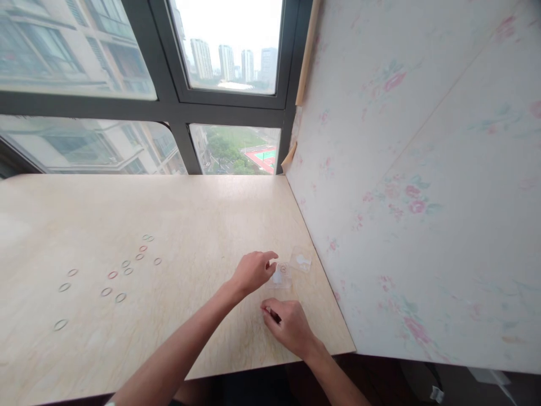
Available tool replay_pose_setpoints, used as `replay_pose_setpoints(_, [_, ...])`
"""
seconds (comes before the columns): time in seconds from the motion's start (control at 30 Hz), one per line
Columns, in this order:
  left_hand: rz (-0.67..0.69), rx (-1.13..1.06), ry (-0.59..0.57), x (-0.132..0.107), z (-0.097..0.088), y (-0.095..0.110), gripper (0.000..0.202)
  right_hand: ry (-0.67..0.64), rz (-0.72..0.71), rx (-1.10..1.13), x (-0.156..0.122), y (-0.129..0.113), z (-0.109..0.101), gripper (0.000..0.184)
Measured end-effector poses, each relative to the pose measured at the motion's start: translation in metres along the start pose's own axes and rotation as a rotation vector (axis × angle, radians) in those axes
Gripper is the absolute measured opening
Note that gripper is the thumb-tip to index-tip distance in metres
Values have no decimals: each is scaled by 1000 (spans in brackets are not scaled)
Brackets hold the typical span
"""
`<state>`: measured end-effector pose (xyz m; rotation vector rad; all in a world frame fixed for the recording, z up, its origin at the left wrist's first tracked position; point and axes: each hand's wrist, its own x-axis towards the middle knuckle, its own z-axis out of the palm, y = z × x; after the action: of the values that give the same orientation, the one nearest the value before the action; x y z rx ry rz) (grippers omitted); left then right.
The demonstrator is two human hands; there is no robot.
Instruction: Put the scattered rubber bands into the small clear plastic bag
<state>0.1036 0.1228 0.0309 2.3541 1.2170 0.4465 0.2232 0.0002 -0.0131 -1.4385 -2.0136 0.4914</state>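
Note:
My left hand (255, 272) reaches in beside a small clear plastic box (287, 282), its index finger and thumb apart and nothing visible between them. At least one reddish ring (283, 269) lies in the box. Just behind it rests a clear plastic lid (301, 259) with a white patch. Nearer the table's front edge, my right hand (289, 326) is closed in a pinch. Something reddish shows at its fingertips, too small to make out. Several thin rings, among them a red ring (112, 275) and a greenish-grey ring (120, 298), are scattered over the left part of the table.
The pale marbled tabletop (203, 225) runs back to a dark window frame (236, 107). A wall with flowered paper (401, 169) borders it closely on the right, near the box and lid. The front edge lies just below my right hand.

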Motion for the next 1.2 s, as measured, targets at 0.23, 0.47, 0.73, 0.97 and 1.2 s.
replay_pose_setpoints(0.23, [-74,-221,196,-50,-1,-25,22,17,8,28,0,-3,-1,21])
replay_pose_setpoints(0.47, [-161,-289,287,-121,0,-62,23,13,20,-26,-4,-2,3,26])
replay_pose_setpoints(0.73, [-192,-337,474,-177,-17,-95,26,-184,-8,134,25,-60,19,29])
replay_pose_setpoints(0.97, [-291,-357,523,-179,-14,-99,19,-267,-190,307,131,-144,79,22])
replay_pose_setpoints(1.2, [-366,-314,517,-179,-21,-94,18,-525,-513,-259,239,-242,175,32])
